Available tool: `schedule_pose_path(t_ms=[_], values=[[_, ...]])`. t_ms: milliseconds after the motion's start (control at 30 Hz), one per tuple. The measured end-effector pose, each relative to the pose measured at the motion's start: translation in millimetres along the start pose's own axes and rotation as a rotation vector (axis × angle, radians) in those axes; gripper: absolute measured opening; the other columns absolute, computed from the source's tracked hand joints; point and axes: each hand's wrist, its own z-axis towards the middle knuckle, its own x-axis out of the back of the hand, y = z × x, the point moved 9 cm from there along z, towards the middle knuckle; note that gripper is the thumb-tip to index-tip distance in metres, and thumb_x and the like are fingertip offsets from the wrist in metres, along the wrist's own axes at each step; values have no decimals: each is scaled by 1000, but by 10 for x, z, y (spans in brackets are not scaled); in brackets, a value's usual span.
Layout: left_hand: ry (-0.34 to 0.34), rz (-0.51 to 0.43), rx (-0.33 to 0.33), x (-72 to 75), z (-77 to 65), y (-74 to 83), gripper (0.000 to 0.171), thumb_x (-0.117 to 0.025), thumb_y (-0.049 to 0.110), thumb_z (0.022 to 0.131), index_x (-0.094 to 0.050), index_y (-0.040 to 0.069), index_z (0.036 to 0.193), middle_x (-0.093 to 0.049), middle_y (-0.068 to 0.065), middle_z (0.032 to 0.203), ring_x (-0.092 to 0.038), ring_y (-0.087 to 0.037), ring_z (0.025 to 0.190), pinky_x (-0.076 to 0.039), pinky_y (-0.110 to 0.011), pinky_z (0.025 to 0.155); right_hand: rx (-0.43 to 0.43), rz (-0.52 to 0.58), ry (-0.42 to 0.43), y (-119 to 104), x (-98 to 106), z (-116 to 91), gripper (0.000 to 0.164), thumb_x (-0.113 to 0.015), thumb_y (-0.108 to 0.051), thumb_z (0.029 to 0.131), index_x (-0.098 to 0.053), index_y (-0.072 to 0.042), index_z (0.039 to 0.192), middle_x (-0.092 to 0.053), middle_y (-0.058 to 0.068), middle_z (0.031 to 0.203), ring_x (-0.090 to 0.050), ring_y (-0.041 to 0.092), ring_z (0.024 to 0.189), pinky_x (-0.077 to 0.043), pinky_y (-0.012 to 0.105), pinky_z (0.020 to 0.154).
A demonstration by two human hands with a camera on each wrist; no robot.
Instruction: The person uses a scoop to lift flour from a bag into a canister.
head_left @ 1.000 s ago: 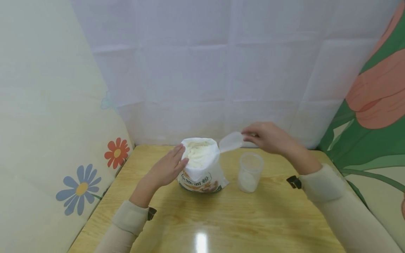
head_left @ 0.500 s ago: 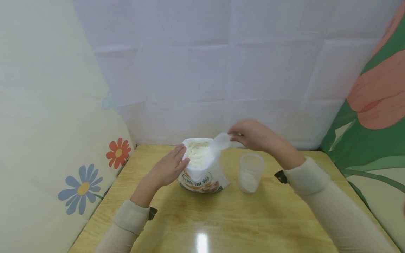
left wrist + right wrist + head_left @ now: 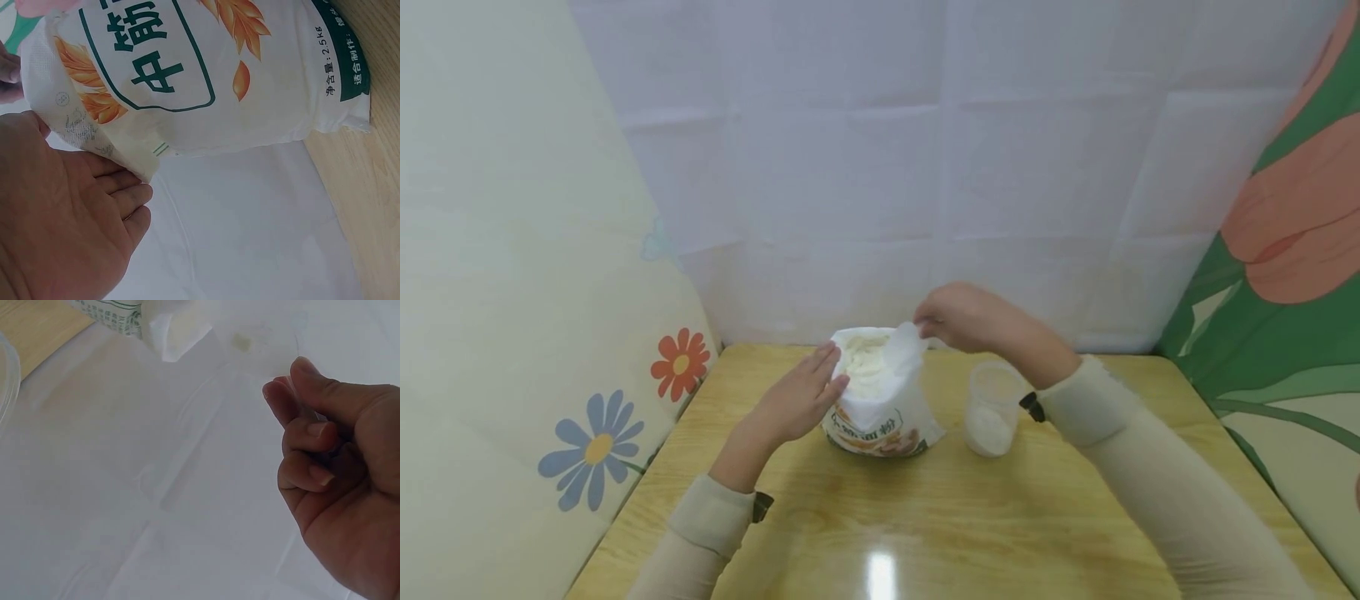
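A white bag of flour [image 3: 880, 429], with its top open, stands at the back of the table. My left hand [image 3: 801, 400] rests against the bag's left rim, fingers fairly straight. In the left wrist view the bag [image 3: 250, 94] overlaps part of this hand [image 3: 69, 212]. My right hand [image 3: 962, 317] pinches a translucent plastic scoop [image 3: 904, 346] by its handle. The scoop's bowl dips over the right side of the bag's mouth, in front of the pale flour [image 3: 863, 367]. In the right wrist view the thumb and curled fingers of the hand [image 3: 337, 462] close round the handle.
Right of the bag stands a clear plastic cup [image 3: 992, 417], partly filled with white powder. Its rim [image 3: 7, 381] shows at the left edge of the right wrist view. The wooden table [image 3: 850, 517] ends against a white cloth backdrop [image 3: 835, 183].
My right hand has moved left with the scoop, from above the cup to the bag's mouth, where the bowl now overlaps the opening. The left hand stays at the rim.
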Motion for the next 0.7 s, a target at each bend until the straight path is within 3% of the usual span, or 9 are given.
schedule_pose_path(t_ms=[367,700], values=[[13,1,-5,-3,-4,-13,69,-27,46,111,-23,-4,158,-17,-19,167,-17,-36,154,-18,-49,125,-16,-18,-89,-105,-274,173,22,-63,-15,100,-73,-1,114,-73,15,115,-67,33,110,-52,46,101],[16,-11,-3,-44,25,-10,70,-25,49,110,-22,-2,158,-16,-17,168,-16,-34,155,-18,-49,125,-49,23,-81,-128,-477,241,24,-64,-15,100,-72,-2,119,-73,14,117,-66,32,112,-52,44,103]])
